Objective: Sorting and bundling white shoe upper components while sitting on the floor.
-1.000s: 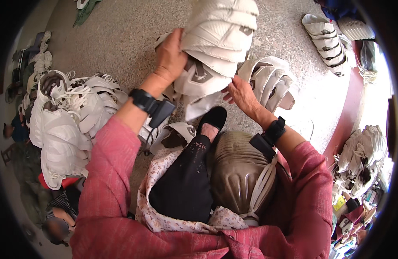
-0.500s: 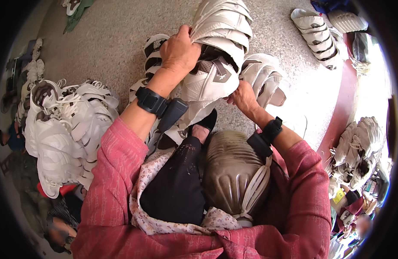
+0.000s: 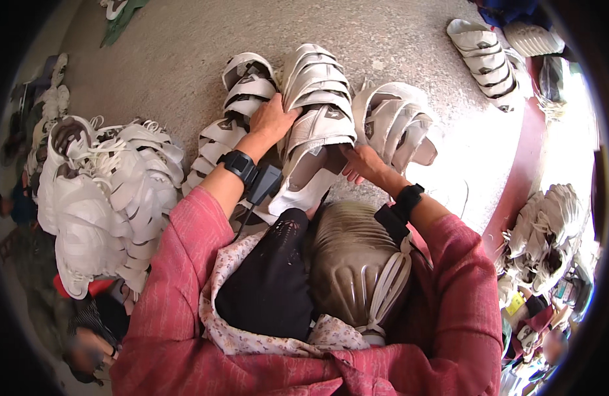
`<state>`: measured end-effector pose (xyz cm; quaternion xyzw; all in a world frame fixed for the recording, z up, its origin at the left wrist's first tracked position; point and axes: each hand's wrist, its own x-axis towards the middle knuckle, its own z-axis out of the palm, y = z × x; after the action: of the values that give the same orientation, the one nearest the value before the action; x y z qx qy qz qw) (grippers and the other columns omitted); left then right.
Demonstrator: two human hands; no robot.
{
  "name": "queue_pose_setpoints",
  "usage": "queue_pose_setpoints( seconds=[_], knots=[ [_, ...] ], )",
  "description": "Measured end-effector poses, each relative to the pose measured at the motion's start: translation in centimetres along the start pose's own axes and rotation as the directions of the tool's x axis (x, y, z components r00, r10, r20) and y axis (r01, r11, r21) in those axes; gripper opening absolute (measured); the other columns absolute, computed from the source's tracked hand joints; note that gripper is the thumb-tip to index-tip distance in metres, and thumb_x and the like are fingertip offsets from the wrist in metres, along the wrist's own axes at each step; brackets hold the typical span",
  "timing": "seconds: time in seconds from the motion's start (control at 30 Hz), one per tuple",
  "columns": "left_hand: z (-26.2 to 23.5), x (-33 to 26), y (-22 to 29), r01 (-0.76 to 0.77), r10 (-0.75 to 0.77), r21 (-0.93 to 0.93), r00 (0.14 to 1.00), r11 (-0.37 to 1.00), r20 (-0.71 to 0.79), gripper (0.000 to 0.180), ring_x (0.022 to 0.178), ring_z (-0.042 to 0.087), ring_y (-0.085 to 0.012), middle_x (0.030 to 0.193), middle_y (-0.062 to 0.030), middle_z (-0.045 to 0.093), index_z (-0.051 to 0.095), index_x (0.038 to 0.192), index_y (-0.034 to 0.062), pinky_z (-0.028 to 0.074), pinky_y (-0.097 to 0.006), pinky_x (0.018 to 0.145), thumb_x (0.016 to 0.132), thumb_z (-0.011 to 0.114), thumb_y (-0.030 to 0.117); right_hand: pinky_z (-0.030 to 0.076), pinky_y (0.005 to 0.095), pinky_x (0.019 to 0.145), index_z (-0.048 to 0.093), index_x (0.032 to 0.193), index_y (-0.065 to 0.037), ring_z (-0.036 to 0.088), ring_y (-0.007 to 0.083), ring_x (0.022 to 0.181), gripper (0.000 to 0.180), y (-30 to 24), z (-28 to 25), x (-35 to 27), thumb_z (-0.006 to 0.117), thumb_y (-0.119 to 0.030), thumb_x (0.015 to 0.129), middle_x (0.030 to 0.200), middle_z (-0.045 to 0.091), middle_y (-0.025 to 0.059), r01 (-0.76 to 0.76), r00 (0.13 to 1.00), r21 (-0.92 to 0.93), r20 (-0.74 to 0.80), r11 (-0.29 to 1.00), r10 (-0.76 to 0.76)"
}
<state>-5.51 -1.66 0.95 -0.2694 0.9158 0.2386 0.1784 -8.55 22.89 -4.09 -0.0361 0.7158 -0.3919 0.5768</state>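
A nested stack of white shoe uppers (image 3: 316,86) lies on the floor in front of me, its near end by my knee. My left hand (image 3: 270,124) grips the stack's left side, its fingertips partly hidden by the uppers. At the lower right edge, my right hand (image 3: 365,164) pinches the nearest upper (image 3: 311,171), whose brown lining shows. To the left lies another row of white uppers (image 3: 248,86), some close to my left hand. On the right, just beyond my right hand, sits a further nested group of uppers (image 3: 394,122).
A heap of white uppers with laces (image 3: 106,198) lies on the left. At the right are a row of uppers (image 3: 486,63) and a laced pile (image 3: 549,231). A tied clear plastic bag (image 3: 357,264) with ribbed contents rests by my lap. People are partly visible at lower left.
The middle stack has come down and nearer, onto the floor between the side stacks. Both hands came with it; my left hand is lower, and my right hand slightly lower at the near end.
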Motion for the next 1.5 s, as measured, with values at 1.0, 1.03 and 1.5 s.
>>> queue_pose_setpoints(
  seconds=[1.0,1.03,1.5],
  knots=[
    [-12.0,-19.1,-9.1,-0.17,0.261,0.648,0.964,0.742,-0.046,0.028,0.091,0.056,-0.0275,0.087,-0.0085,0.052,0.06,0.105,0.0088,0.047,-0.038,0.076,0.077,0.057,0.014,0.052,0.0345,0.055,0.061,0.064,0.002,0.063,0.0217,0.049,0.054,-4.8,0.1,-2.4,0.04,-0.036,0.096,0.053,0.062,0.0093,-0.019,0.978,-0.354,-0.201,0.935,-0.057],
    [-11.9,-18.3,-9.0,-0.219,0.316,0.533,0.944,0.817,-0.096,0.032,0.092,0.056,-0.0292,0.09,-0.0098,0.054,0.058,0.11,0.0071,0.047,-0.038,0.079,0.078,0.056,0.012,0.052,0.0342,0.054,0.061,0.064,0.002,0.063,0.0218,0.049,0.055,-5.1,0.1,-2.5,0.039,-0.036,0.096,0.053,0.062,0.009,-0.053,0.98,-0.328,-0.201,0.943,-0.014],
    [-9.5,-13.8,-11.7,-0.315,0.431,0.38,0.86,0.87,-0.273,0.033,0.084,0.058,-0.0291,0.086,-0.0091,0.056,0.061,0.106,0.0108,0.046,-0.038,0.073,0.073,0.068,0.012,0.051,0.0337,0.049,0.061,0.061,0.002,0.062,0.0222,0.047,0.057,-3.6,-1.2,-1.3,0.038,-0.038,0.096,0.052,0.061,0.0088,-0.07,0.969,-0.311,-0.245,0.948,-0.009]
  ],
)
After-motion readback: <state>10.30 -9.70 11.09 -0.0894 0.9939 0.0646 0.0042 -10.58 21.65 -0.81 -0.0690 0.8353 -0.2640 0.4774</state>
